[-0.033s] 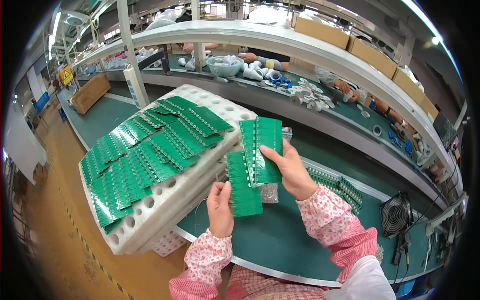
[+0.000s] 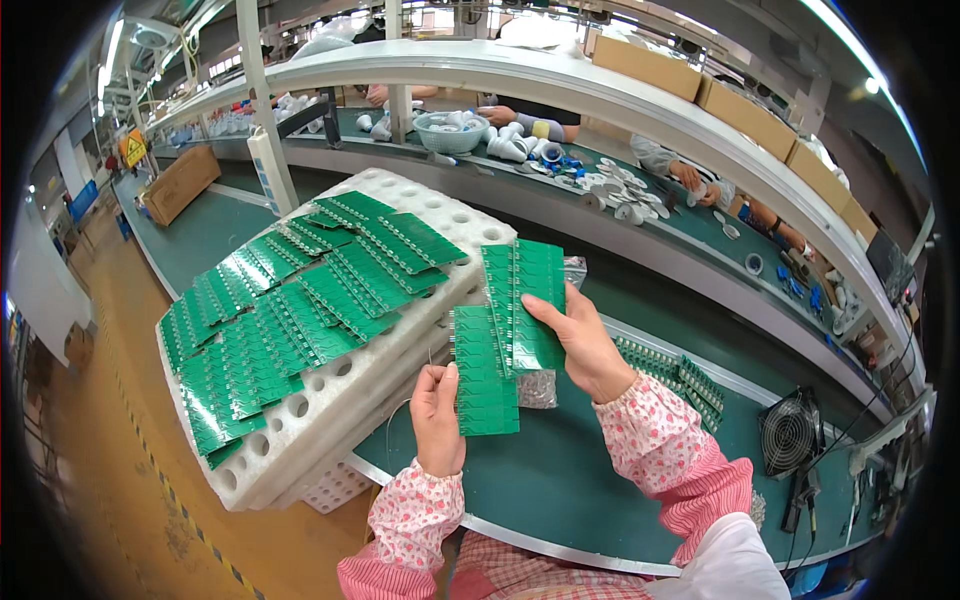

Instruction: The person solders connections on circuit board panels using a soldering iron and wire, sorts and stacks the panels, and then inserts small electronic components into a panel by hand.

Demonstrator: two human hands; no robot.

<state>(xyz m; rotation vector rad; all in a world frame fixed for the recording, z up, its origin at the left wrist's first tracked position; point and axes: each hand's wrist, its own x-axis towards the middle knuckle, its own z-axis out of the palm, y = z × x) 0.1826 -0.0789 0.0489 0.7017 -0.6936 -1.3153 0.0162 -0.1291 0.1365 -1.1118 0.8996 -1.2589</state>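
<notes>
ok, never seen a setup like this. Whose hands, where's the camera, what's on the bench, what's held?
No robot here: these are a person's bare hands, seen through the left of two head-worn fisheye cameras, so straight edges bend. The right hand grips green circuit boards. The left hand is at the left edge of a lower board; I can't tell whether it grips it. To the left, more green boards lie on white foam. On the green bench are further boards and a black fan. Other people's hands show across the line.
</notes>
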